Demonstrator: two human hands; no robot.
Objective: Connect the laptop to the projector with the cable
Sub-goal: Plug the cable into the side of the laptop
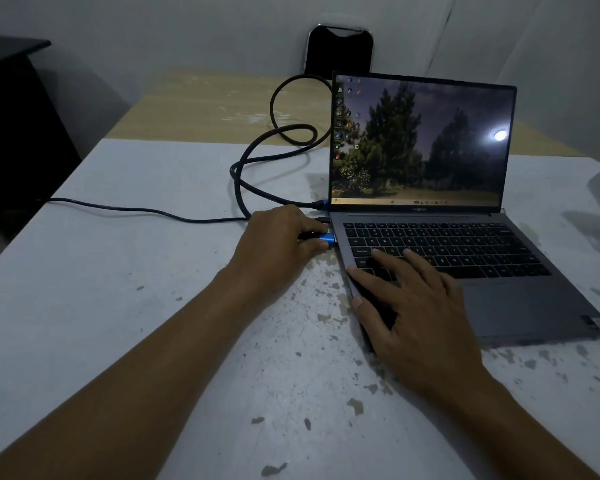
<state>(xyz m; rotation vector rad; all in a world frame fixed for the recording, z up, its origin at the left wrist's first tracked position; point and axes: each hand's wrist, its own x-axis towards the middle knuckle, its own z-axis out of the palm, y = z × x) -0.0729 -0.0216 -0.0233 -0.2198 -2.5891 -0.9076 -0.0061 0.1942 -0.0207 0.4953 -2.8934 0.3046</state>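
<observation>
Fingers (317, 242) pinching blue plug (327, 239), touching laptop (499, 299)

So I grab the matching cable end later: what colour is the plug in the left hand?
Blue, with a black cable behind it; the plug shows clearly in the head view.

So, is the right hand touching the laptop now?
Touching. The head view shows the right hand lying flat on the laptop, fingers spread over the keyboard's left part and the thumb on its left edge.
</observation>
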